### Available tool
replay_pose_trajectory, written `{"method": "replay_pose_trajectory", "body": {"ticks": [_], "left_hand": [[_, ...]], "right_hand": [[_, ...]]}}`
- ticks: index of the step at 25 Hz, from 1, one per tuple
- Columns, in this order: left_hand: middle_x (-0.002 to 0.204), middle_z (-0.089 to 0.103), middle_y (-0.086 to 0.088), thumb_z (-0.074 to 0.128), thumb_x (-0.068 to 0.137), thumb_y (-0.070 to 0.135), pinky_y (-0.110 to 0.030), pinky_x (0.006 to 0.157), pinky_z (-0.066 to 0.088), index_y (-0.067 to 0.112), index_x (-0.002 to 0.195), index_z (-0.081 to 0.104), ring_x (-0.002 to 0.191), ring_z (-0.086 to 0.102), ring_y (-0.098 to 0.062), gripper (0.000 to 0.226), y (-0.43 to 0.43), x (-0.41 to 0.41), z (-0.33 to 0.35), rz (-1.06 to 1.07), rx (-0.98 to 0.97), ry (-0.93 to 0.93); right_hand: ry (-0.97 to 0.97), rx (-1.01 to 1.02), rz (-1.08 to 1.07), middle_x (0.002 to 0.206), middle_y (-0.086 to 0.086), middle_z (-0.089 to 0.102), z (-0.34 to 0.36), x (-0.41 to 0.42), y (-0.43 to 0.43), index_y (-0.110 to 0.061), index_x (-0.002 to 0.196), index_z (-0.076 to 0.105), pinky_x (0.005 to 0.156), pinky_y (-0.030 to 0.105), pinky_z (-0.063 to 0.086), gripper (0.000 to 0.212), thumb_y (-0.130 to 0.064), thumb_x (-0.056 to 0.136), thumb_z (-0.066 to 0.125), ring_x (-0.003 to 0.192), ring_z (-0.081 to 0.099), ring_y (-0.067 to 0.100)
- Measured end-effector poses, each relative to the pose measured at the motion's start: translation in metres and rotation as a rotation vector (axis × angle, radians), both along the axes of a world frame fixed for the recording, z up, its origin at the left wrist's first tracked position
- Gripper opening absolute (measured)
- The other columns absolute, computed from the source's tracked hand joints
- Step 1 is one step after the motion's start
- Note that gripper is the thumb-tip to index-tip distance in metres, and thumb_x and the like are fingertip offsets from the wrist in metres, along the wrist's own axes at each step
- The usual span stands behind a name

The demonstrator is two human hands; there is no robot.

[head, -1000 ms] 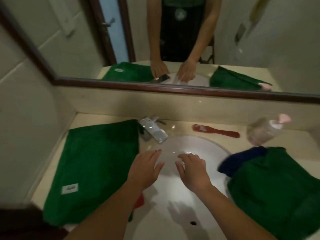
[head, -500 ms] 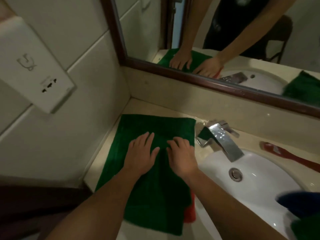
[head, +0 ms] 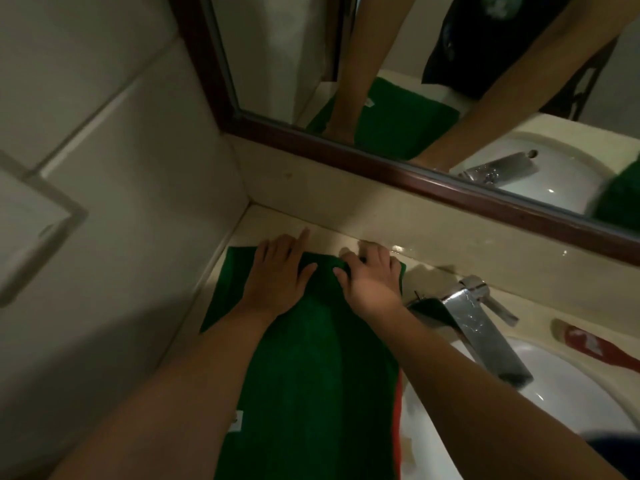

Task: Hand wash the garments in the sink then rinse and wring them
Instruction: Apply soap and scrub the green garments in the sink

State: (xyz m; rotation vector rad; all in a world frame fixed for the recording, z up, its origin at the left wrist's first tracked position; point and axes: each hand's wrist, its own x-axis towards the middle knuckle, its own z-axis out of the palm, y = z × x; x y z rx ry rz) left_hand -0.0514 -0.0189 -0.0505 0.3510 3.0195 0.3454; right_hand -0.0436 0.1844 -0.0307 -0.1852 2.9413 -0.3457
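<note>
A green garment [head: 311, 375] lies flat on the counter left of the sink [head: 571, 393], with a white label [head: 237, 420] near its front left edge. A strip of red cloth [head: 398, 427] shows under its right edge. My left hand [head: 277, 282] lies flat on the garment's far end, fingers straight and reaching past the edge. My right hand [head: 370, 282] is at the far right corner, its fingers curled over the edge of the cloth and its thumb on top.
A chrome faucet [head: 481, 327] stands just right of my right hand. A red-handled brush [head: 595, 348] lies behind the basin. Dark blue cloth [head: 616, 441] shows at the lower right. A wall-mounted box [head: 31, 230] projects at the left; the mirror frame [head: 381, 164] runs above.
Both hands left the basin, went to the green garment on the left, then slid from its middle to its far edge. My view turned left and closer.
</note>
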Motion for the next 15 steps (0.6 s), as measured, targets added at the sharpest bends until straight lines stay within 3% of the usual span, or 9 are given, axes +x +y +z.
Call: {"method": "replay_pose_trajectory", "body": {"ticks": [3, 6, 8, 11, 13, 15], "left_hand": [[0.118, 0.058, -0.024, 0.035, 0.1, 0.058, -0.052, 0.101, 0.045, 0.007, 0.153, 0.035, 0.108, 0.054, -0.04, 0.073, 0.0, 0.006, -0.003, 0.013, 0.023, 0.166], [0.105, 0.057, -0.02, 0.029, 0.101, 0.063, -0.046, 0.085, 0.048, 0.013, 0.144, 0.042, 0.093, 0.055, -0.037, 0.067, -0.001, 0.015, 0.004, 0.004, -0.007, 0.185], [0.108, 0.058, -0.018, 0.021, 0.102, 0.067, -0.045, 0.082, 0.05, 0.018, 0.145, 0.045, 0.094, 0.056, -0.037, 0.069, -0.004, 0.023, 0.012, -0.031, -0.004, 0.19], [0.106, 0.068, -0.016, 0.037, 0.096, 0.063, -0.044, 0.084, 0.049, 0.023, 0.145, 0.05, 0.098, 0.061, -0.038, 0.064, -0.002, 0.035, 0.037, 0.003, 0.078, 0.172], [0.089, 0.073, -0.014, 0.045, 0.091, 0.057, -0.039, 0.08, 0.043, 0.022, 0.139, 0.058, 0.086, 0.067, -0.034, 0.061, 0.003, 0.053, 0.058, -0.021, 0.187, 0.237], [0.084, 0.075, -0.011, 0.049, 0.087, 0.057, -0.035, 0.071, 0.05, 0.03, 0.137, 0.055, 0.072, 0.07, -0.033, 0.057, 0.011, 0.075, 0.081, -0.101, 0.346, 0.267]], "right_hand": [[0.234, -0.086, 0.044, 0.118, 0.015, 0.063, -0.007, 0.01, 0.005, -0.015, 0.113, 0.072, 0.101, 0.046, 0.03, 0.029, -0.034, 0.092, 0.073, 0.117, 0.055, 0.039], [0.323, -0.118, 0.072, 0.09, 0.008, 0.068, 0.002, 0.02, 0.006, -0.016, 0.095, 0.071, 0.099, 0.045, 0.034, 0.015, -0.03, 0.092, 0.073, 0.094, 0.065, 0.034], [0.346, -0.173, 0.092, 0.085, 0.008, 0.065, 0.016, 0.031, 0.006, -0.014, 0.094, 0.067, 0.088, 0.045, 0.045, 0.017, -0.031, 0.097, 0.064, 0.084, 0.064, 0.034], [0.315, -0.316, 0.064, 0.091, 0.01, 0.063, 0.043, 0.061, 0.007, -0.009, 0.1, 0.062, 0.065, 0.041, 0.052, 0.025, -0.032, 0.104, 0.052, 0.082, 0.062, 0.033], [0.272, -0.393, 0.025, 0.088, 0.011, 0.065, 0.064, 0.088, 0.014, -0.008, 0.103, 0.057, 0.061, 0.041, 0.051, 0.021, -0.029, 0.107, 0.052, 0.079, 0.063, 0.033], [0.231, -0.426, -0.02, 0.082, 0.012, 0.067, 0.081, 0.117, 0.026, -0.01, 0.108, 0.053, 0.058, 0.041, 0.049, 0.019, -0.029, 0.109, 0.049, 0.072, 0.065, 0.033]]}}
